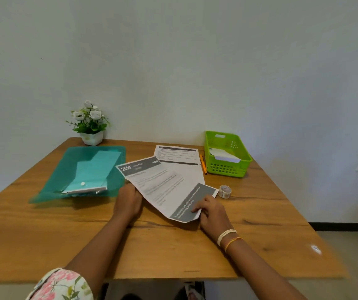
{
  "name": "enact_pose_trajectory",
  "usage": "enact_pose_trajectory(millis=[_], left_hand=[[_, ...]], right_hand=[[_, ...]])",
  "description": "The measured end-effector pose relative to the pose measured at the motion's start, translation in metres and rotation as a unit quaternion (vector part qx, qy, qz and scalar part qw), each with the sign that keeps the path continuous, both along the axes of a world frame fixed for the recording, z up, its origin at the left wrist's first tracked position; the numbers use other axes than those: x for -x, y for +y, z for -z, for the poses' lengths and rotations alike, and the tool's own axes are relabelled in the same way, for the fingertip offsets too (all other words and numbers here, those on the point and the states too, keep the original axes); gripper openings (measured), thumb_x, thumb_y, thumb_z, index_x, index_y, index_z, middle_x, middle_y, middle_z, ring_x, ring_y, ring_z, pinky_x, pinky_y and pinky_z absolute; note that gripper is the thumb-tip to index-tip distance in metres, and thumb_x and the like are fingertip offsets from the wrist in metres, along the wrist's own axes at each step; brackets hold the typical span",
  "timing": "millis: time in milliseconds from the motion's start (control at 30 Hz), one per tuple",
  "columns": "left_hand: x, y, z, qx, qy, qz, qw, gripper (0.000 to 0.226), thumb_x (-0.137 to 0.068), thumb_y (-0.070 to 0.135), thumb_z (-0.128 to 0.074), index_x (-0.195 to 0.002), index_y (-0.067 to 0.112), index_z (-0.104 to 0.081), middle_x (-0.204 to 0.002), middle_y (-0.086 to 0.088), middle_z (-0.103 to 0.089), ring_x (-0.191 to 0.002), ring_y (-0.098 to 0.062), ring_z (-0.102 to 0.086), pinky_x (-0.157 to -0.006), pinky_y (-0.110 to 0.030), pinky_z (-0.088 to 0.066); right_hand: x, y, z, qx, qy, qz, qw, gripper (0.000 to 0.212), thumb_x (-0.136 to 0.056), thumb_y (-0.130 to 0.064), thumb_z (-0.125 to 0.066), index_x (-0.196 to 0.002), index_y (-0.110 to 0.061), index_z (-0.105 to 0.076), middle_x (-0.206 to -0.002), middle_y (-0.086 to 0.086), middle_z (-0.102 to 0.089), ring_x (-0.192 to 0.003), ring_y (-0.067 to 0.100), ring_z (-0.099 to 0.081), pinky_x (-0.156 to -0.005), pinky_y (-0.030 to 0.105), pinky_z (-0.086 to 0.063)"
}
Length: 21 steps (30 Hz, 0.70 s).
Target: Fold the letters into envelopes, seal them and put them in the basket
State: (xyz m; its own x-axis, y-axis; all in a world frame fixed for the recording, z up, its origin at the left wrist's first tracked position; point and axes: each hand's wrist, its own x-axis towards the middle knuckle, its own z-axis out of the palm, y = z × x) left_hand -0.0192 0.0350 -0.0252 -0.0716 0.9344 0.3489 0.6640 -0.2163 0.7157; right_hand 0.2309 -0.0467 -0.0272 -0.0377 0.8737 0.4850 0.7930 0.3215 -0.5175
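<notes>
Folding comes first: your left hand point(128, 201) and right hand point(209, 210) pinch the letter point(162, 187) by opposite edges above the surface point(65, 234), so next bring them together evenly.

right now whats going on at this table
A person is starting on a letter: both hands hold it just above the table, the left hand at its left edge and the right hand pinching the near corner. It is not folded yet. Another letter lies behind it beside a pencil. A green basket at the far right already holds white paper, a tape roll sits near it, and a teal folder lies to the left.
</notes>
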Motion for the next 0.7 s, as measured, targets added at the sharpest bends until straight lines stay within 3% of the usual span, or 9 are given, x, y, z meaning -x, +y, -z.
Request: enact_pose_trajectory(millis=[67,133,267,333,433,533,600,633,700], left_hand=[[0.004,-0.009,-0.004,-0.011,-0.092,-0.001,0.996,0.011,-0.095,0.015,-0.056,-0.091,0.008,-0.064,-0.099,-0.009,-0.067,-0.080,-0.017,-0.056,-0.058,-0.023,-0.039],[0.009,-0.014,-0.008,-0.008,-0.190,-0.001,0.982,0.011,-0.095,0.014,-0.058,-0.099,0.006,-0.063,-0.094,-0.003,-0.066,-0.081,-0.020,-0.060,-0.058,-0.021,-0.040],[0.014,-0.019,-0.013,0.061,-0.298,-0.003,0.953,0.033,-0.101,0.041,-0.039,-0.095,0.019,-0.063,-0.080,-0.010,-0.067,-0.073,-0.028,-0.066,-0.065,-0.037,-0.050],[0.015,-0.022,-0.013,0.078,-0.274,0.020,0.958,0.035,-0.099,0.044,-0.043,-0.093,0.017,-0.065,-0.085,-0.011,-0.069,-0.076,-0.027,-0.067,-0.067,-0.038,-0.050],[0.014,-0.027,-0.015,0.105,-0.208,0.048,0.971,0.035,-0.096,0.036,-0.054,-0.124,0.016,-0.057,-0.109,-0.008,-0.066,-0.083,-0.019,-0.066,-0.062,-0.029,-0.049],[0.015,-0.032,-0.015,0.111,-0.151,0.057,0.981,0.050,-0.093,0.021,-0.061,-0.140,0.018,-0.044,-0.119,-0.005,-0.060,-0.084,-0.013,-0.062,-0.056,-0.022,-0.048],[0.015,-0.033,-0.013,0.100,-0.136,0.049,0.984,0.055,-0.092,0.018,-0.062,-0.143,0.020,-0.042,-0.126,-0.008,-0.060,-0.088,-0.012,-0.059,-0.056,-0.020,-0.048],[0.016,-0.033,-0.012,0.093,-0.139,0.043,0.985,0.056,-0.092,0.018,-0.062,-0.143,0.022,-0.042,-0.128,-0.010,-0.059,-0.089,-0.011,-0.059,-0.057,-0.020,-0.048],[0.015,-0.033,-0.012,0.082,-0.137,0.032,0.987,0.057,-0.091,0.020,-0.063,-0.144,0.025,-0.041,-0.128,-0.011,-0.059,-0.088,-0.010,-0.058,-0.057,-0.018,-0.047]], right_hand=[[-0.015,-0.009,0.001,0.002,0.029,-0.002,1.000,0.032,-0.068,0.012,-0.058,-0.070,-0.017,-0.069,-0.080,0.000,-0.061,-0.077,0.016,-0.061,-0.070,0.025,-0.049],[-0.030,-0.018,0.001,0.018,0.062,-0.005,0.998,0.030,-0.067,0.010,-0.068,-0.068,-0.020,-0.069,-0.084,-0.001,-0.064,-0.082,0.009,-0.062,-0.073,0.022,-0.049],[-0.058,-0.030,-0.006,0.111,0.084,-0.018,0.990,0.029,-0.067,0.005,-0.077,-0.068,-0.024,-0.072,-0.103,-0.002,-0.067,-0.103,0.008,-0.061,-0.085,0.004,-0.041],[-0.069,-0.028,-0.012,0.150,0.087,-0.006,0.985,0.032,-0.074,0.004,-0.073,-0.068,-0.028,-0.074,-0.109,-0.001,-0.068,-0.106,0.008,-0.059,-0.090,0.007,-0.041],[-0.079,-0.026,-0.025,0.210,0.059,-0.008,0.976,0.037,-0.081,0.006,-0.063,-0.076,-0.028,-0.076,-0.118,0.001,-0.067,-0.111,0.011,-0.058,-0.099,0.020,-0.041],[-0.081,-0.024,-0.041,0.284,0.072,-0.007,0.956,0.034,-0.086,0.010,-0.054,-0.087,-0.015,-0.077,-0.123,0.003,-0.063,-0.116,0.015,-0.055,-0.088,0.018,-0.044],[-0.076,-0.024,-0.052,0.283,0.135,0.024,0.949,0.039,-0.088,0.007,-0.051,-0.079,-0.021,-0.077,-0.122,0.004,-0.063,-0.116,0.018,-0.057,-0.079,0.017,-0.048],[-0.071,-0.025,-0.057,0.263,0.139,0.050,0.954,0.039,-0.087,0.003,-0.052,-0.076,-0.025,-0.077,-0.123,0.004,-0.063,-0.117,0.021,-0.057,-0.083,0.021,-0.048],[-0.050,-0.025,-0.068,0.233,0.062,0.076,0.967,0.033,-0.086,-0.001,-0.053,-0.086,-0.022,-0.077,-0.126,0.005,-0.060,-0.120,0.024,-0.054,-0.096,0.028,-0.042]])
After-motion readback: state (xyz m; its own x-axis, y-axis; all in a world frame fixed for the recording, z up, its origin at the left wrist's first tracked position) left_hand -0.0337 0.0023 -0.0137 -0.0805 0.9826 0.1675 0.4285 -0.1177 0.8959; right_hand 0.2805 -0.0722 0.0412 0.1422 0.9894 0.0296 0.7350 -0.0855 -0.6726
